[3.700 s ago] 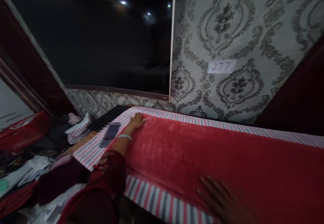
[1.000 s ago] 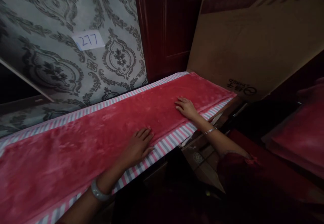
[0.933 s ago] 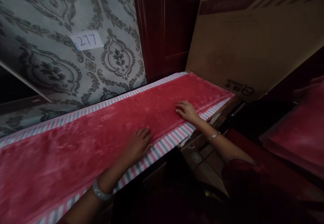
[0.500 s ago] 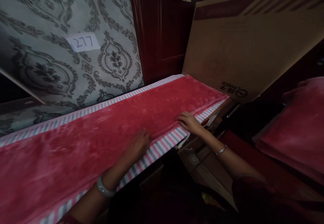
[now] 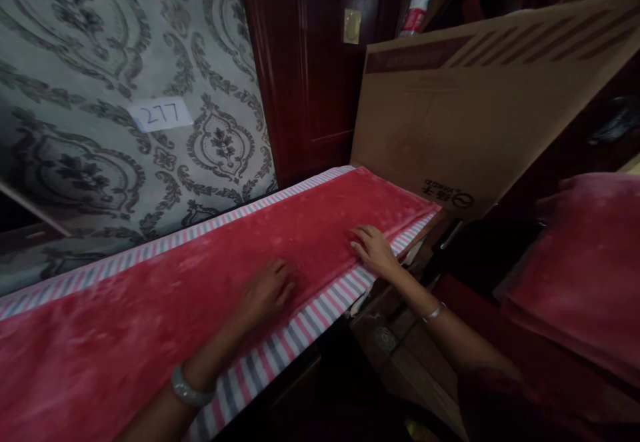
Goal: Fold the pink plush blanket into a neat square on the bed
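A long strip of folded red plush fabric [image 5: 200, 269] lies over a pink, grey and white striped cloth [image 5: 320, 312] on a narrow surface. My left hand [image 5: 267, 289], with a pale bangle at the wrist, rests on the fabric near its front edge, fingers slightly bent and apart. To the right, my right hand [image 5: 375, 252] lies on the same fabric close to that edge, fingers spread. A thin silver bracelet is on the right wrist. Neither hand shows the fabric gripped between its fingers.
A large cardboard box [image 5: 450, 115] stands at the far right end, with a bottle [image 5: 417, 9] behind it. Patterned wallpaper [image 5: 215, 142] bearing a "277" paper label [image 5: 163, 114] borders the back. Another pile of red plush fabric [image 5: 585, 275] is at right.
The camera view has tilted up a little. My left hand has shifted inward from the fabric's front edge, baring more striped cloth beside it. My right hand stays near its place, fingers more spread.
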`<state>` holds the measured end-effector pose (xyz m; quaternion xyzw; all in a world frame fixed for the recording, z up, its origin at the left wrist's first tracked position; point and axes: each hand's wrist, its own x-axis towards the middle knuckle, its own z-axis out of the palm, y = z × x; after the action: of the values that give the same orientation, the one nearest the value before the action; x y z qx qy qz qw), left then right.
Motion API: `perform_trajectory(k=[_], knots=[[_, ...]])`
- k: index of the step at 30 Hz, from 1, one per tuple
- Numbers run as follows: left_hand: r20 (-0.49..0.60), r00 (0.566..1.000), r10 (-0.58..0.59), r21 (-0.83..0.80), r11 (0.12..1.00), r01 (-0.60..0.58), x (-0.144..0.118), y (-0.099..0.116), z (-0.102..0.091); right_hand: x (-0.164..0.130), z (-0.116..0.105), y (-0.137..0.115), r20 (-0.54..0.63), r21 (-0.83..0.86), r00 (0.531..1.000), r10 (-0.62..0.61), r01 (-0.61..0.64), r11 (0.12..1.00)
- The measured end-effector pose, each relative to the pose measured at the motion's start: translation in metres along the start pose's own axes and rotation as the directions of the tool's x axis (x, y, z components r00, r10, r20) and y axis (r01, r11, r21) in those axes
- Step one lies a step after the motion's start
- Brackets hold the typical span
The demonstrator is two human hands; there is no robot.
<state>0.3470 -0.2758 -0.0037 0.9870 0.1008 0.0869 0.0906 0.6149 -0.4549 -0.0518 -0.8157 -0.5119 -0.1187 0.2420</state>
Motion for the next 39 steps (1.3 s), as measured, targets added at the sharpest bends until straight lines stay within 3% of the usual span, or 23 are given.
perform_trajectory(k=[3, 7, 13, 17, 20, 22, 24, 28, 33, 36, 39], knots=[[0.005, 0.999, 0.053, 0.039, 0.998, -0.053, 0.028, -0.002, 0.001, 0.019, 0.001, 0.006, 0.038, -0.154, 0.98, 0.195, -0.187, 0.97], [0.159, 0.985, 0.074, 0.077, 0.993, -0.087, 0.042, 0.0, 0.021, 0.017, 0.011, 0.017, 0.171, -0.282, 0.914, 0.367, -0.312, 0.907], [0.186, 0.98, 0.062, 0.091, 0.993, -0.08, 0.031, -0.005, 0.042, 0.01, 0.017, 0.024, 0.209, -0.303, 0.897, 0.388, -0.318, 0.898], [0.249, 0.967, 0.056, 0.084, 0.993, -0.079, 0.035, -0.007, 0.033, 0.036, 0.003, 0.022, 0.254, -0.247, 0.881, 0.4, -0.341, 0.907], [0.302, 0.949, 0.09, 0.028, 0.994, -0.103, 0.053, -0.006, 0.014, 0.069, -0.007, 0.019, 0.18, -0.207, 0.901, 0.395, -0.358, 0.91], [0.272, 0.959, 0.083, -0.018, 0.997, -0.081, 0.075, -0.006, 0.002, 0.091, -0.009, 0.021, 0.127, -0.192, 0.909, 0.397, -0.37, 0.909], [0.173, 0.984, 0.045, -0.019, 0.999, -0.042, 0.102, -0.007, -0.007, 0.11, -0.009, 0.027, 0.114, -0.182, 0.909, 0.401, -0.378, 0.908], [-0.042, 0.999, 0.002, 0.126, 0.992, 0.003, 0.146, -0.013, -0.002, 0.123, 0.001, 0.055, 0.133, -0.204, 0.89, 0.436, -0.406, 0.891], [0.039, 0.993, -0.114, 0.205, 0.973, 0.103, 0.151, -0.022, 0.037, 0.109, 0.018, 0.092, 0.241, -0.27, 0.82, 0.519, -0.457, 0.848], [0.026, 0.993, -0.118, 0.22, 0.969, 0.109, 0.144, -0.025, 0.052, 0.111, 0.02, 0.098, 0.232, -0.23, 0.821, 0.522, -0.475, 0.849], [0.04, 0.993, -0.115, 0.216, 0.971, 0.103, 0.143, -0.028, 0.055, 0.133, 0.012, 0.102, 0.176, -0.197, 0.825, 0.537, -0.505, 0.841]])
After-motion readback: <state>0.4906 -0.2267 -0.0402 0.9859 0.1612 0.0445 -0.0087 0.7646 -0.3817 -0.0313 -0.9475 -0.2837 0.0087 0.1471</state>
